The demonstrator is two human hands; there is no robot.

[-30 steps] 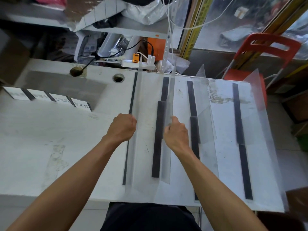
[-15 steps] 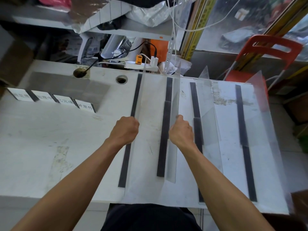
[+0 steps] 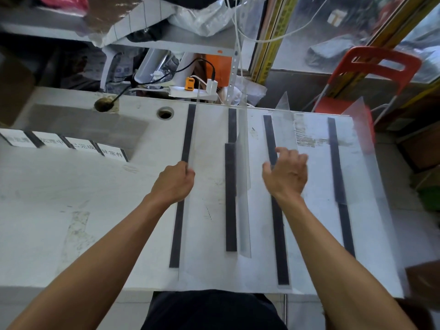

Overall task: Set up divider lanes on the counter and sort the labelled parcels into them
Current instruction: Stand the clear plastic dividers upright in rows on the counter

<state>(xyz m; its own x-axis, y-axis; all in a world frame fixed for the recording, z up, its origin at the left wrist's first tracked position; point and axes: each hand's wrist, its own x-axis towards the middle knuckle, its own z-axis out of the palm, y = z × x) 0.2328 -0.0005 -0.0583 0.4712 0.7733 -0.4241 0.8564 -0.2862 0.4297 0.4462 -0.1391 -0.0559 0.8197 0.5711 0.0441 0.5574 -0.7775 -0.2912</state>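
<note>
White counter (image 3: 71,210) carries four clear dividers; no parcels visible. Left hand (image 3: 173,182) pinches the nine-o'clock divider (image 3: 190,139); right hand (image 3: 285,172) hovers unclenched at three. Lane setup underway; next, seating that strip squarely

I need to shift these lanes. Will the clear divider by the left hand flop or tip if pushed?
The clear divider probably flexes, being a thin sheet. It stands on edge, so likely tips easily. The left hand grips it.
</note>
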